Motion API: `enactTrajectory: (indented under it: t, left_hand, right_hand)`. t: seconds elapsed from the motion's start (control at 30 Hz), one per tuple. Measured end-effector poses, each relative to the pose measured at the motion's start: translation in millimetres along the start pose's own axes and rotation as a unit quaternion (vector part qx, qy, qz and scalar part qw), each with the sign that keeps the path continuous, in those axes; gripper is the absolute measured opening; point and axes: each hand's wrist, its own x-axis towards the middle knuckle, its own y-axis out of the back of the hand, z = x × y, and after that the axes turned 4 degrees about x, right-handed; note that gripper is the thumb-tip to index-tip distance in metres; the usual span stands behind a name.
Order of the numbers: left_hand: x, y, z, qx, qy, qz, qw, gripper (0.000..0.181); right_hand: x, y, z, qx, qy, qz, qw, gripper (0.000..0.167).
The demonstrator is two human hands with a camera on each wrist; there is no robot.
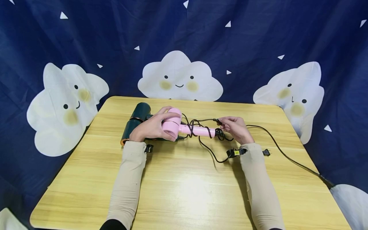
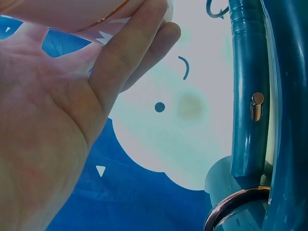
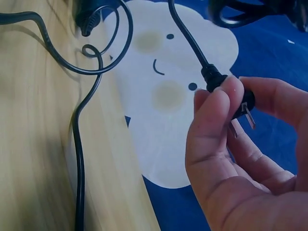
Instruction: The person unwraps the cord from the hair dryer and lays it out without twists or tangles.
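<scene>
My left hand (image 1: 149,127) grips a pink hair dryer (image 1: 171,124) by its barrel, with its handle pointing right. Black cord (image 1: 192,128) is looped loosely round that handle and bunched at its end. Between thumb and fingers, my right hand (image 1: 236,129) pinches the black two-prong plug (image 3: 246,103); its metal prongs show in the right wrist view. A dark green hair dryer (image 1: 138,116) with copper-coloured trim lies at the left, partly hidden behind my left hand and the pink dryer. Its handle (image 2: 250,86) appears in the left wrist view.
Near my right sleeve lie a black connector with a yellow label (image 1: 237,153) and another black plug (image 1: 266,152). A black cord (image 1: 281,150) runs off the right edge of the wooden table (image 1: 184,198). Behind hangs a blue curtain (image 1: 161,28) with clouds.
</scene>
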Motion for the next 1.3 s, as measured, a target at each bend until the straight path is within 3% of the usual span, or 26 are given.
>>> enactTrajectory:
  t: [0.47,0.77,1.3]
  left_hand:
    - [-0.2,0.7,-3.5,0.005,0.012,-0.003,0.9999,0.091]
    - [-0.5,2.6,-4.7,-0.006,0.019,-0.009,0.9998,0.092]
    - [-3.8,4.3,-8.1,-0.007,0.030,0.021,0.9993,0.089]
  right_hand:
    - [-10.1,-9,-17,0.078,0.050,0.021,0.9955,0.009]
    - [-20.2,-14,-28,0.079,0.080,0.016,0.9935,0.009]
    - [-35.2,-24,-42,0.072,0.108,-0.003,0.9916,0.009]
